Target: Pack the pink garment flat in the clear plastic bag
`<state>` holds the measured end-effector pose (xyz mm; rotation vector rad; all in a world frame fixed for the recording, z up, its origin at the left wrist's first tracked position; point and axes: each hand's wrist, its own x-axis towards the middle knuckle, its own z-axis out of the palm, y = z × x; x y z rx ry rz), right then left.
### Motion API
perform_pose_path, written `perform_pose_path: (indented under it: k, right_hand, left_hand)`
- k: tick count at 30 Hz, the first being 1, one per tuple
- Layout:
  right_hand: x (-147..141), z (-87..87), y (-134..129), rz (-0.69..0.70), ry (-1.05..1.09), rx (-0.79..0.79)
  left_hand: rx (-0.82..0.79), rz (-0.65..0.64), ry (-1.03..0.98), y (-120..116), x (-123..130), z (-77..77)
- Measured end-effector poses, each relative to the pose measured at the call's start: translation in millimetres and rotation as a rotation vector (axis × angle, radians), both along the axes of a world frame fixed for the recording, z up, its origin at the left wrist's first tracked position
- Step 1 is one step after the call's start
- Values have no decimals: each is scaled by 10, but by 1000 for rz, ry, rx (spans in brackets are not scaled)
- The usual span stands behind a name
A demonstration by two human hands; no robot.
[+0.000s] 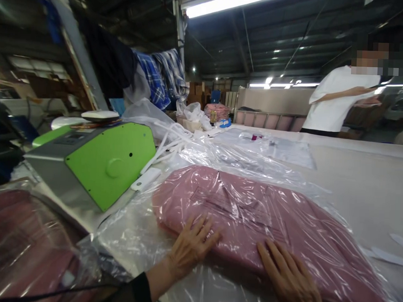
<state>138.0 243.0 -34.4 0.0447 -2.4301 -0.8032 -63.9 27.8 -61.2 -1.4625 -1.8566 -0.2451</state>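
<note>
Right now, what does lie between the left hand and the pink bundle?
Clear plastic film lies between the left hand and the pink bundle, in the head view.

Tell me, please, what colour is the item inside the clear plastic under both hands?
The wrapped item is dusty pink, shown best in the head view.

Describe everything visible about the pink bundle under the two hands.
The pink bundle looks like soft, padded fabric, rounded at its far-left end, with creases. It sits in a shiny, wrinkled clear plastic bag bearing dark, unreadable print; loose film spreads out to its left. It lies flat on the pale table, running from mid-picture to lower right. The left hand and right hand rest on its near side, over the plastic.
</note>
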Motion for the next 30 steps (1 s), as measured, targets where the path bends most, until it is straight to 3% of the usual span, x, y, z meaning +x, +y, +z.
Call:
perform_pose_path:
  k: [3, 7, 11, 16, 20, 24, 30]
  right_hand:
    - [87, 56, 121, 29, 10, 58]
    - [300, 82, 363, 14, 17, 73]
    - [595, 137, 628, 19, 25, 58]
    - [925, 260, 895, -10, -23, 76]
    - [1017, 307, 959, 14, -66, 70]
    - [1004, 232, 892, 20, -97, 89]
    - [1006, 161, 818, -10, -154, 166]
  left_hand:
    - [45, 94, 76, -255, -326, 26]
    - [3, 107, 153, -627, -748, 91]
    - [-65, 148, 187, -862, -960, 159]
    - [-85, 122, 267, -1001, -1088, 252]
    - [-125, 65, 323, -1040, -1158, 310]
    - [-151, 6, 319, -1041, -1141, 187]
    - [-124, 85, 232, -1029, -984, -20]
